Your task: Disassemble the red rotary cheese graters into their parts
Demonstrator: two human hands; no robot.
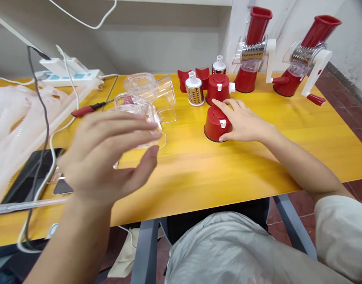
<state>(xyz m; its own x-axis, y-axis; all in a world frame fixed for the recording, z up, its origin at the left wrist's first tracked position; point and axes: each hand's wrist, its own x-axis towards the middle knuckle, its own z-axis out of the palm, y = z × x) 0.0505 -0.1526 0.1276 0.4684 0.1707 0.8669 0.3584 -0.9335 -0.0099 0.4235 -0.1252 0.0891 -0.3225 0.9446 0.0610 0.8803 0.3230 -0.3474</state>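
My right hand (242,120) is wrapped round the far and right sides of a red grater base (214,125), which stands on the yellow table. My left hand (110,154) is raised over the table with its fingers stretched out, holding nothing and slightly blurred. Behind it, partly hidden, lie clear plastic grater housings (142,86). A second red base (218,87) stands just beyond the first. To its left is a grater drum (195,92) with a white hub, and red curved pieces (184,79) sit behind that.
Two assembled rotary graters (247,77) with white cranks stand at the back right. On the left are a red-handled screwdriver (88,109), a power strip (71,77), loose cables, clear plastic bags (18,118) and a black phone-like object (27,177). The table's front edge runs before my lap.
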